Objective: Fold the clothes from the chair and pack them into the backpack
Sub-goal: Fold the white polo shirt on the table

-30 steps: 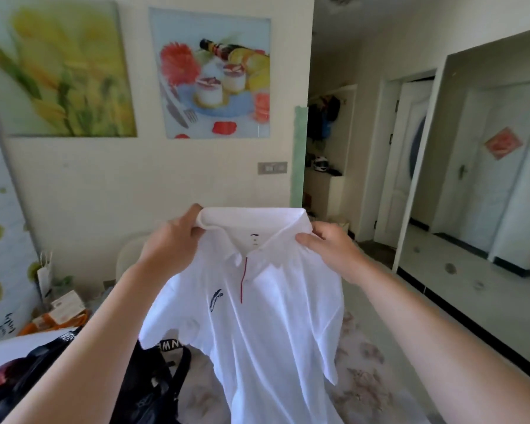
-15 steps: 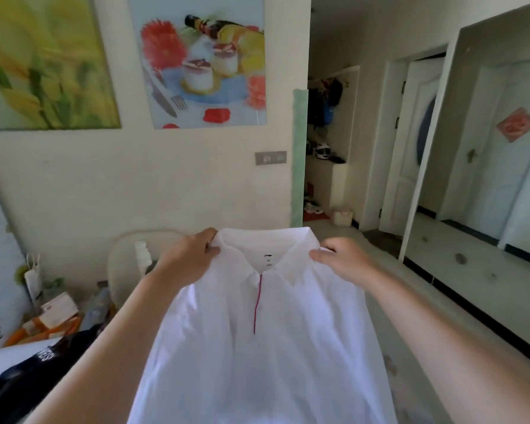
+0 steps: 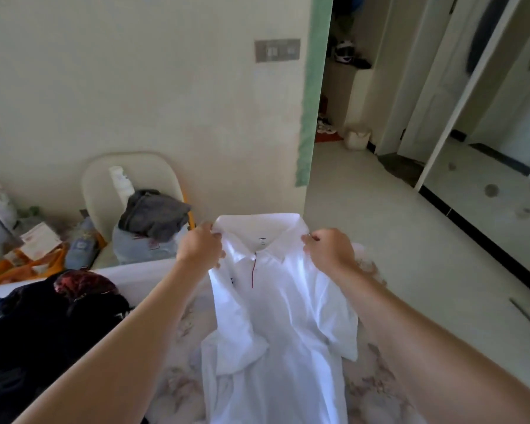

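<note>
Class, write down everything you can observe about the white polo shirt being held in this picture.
The white polo shirt looks like thin, smooth, slightly shiny fabric. It has a fold-down collar, a short placket trimmed in red, a small dark chest logo partly hidden by a fold, and short sleeves. It faces the camera, front side up. The left hand and right hand pinch it at the shoulders beside the collar. Its lower part lies rumpled on the floral-patterned surface below.

— What sort of place is this?
— A home. A cream chair (image 3: 129,179) piled with clothes (image 3: 153,215) stands against a plain wall with a light switch (image 3: 277,50).
— Anything else?
— A hallway with white doors (image 3: 441,87), shoes (image 3: 326,127) on the tiled floor (image 3: 395,224), and a helmet (image 3: 343,52) on a shelf.
</note>
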Demonstrator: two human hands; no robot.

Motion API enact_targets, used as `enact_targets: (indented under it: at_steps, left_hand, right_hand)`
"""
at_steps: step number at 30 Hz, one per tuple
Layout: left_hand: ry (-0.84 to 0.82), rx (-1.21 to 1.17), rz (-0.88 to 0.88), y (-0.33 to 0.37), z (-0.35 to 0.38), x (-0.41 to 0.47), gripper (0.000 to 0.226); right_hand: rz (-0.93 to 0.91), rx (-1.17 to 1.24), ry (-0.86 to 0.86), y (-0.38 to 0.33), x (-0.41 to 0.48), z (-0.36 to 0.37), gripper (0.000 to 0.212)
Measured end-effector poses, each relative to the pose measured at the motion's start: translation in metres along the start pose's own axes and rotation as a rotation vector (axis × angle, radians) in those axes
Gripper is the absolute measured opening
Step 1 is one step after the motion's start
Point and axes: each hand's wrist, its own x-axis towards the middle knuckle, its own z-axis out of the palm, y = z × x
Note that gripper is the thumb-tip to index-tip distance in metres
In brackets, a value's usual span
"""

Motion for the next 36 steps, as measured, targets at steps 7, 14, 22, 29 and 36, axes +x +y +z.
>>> enact_targets:
  at_steps: [7,14,22,29,36]
  left_hand:
    - [-0.147,-0.186,0.016,-0.019,0.078,0.007,0.088]
    - [-0.403,0.154,0.346,-0.036,0.169,-0.046,0.063]
    - [-0.417,0.576,0.33,-0.021,0.239,-0.074,0.052]
    - [-0.453,0.388,0.518,0.024,0.264,-0.062,0.068]
    - [-0.529,0.38,0.553,0.008,0.278,-0.068,0.074]
  right_hand:
    - [-0.005,0.079,-0.431,0.058,0.001,0.058,0.076]
    - [0.175,-0.191,-0.446,0.154,-0.042,0.095,0.06]
    - [0.406,-0.315,-0.08,0.205,-0.045,0.096,0.042]
    - [0.474,-0.037,-0.055,0.211,-0.022,0.1,0.013]
    - [0.436,0.042,0.382,0.217,-0.008,0.06,0.033]
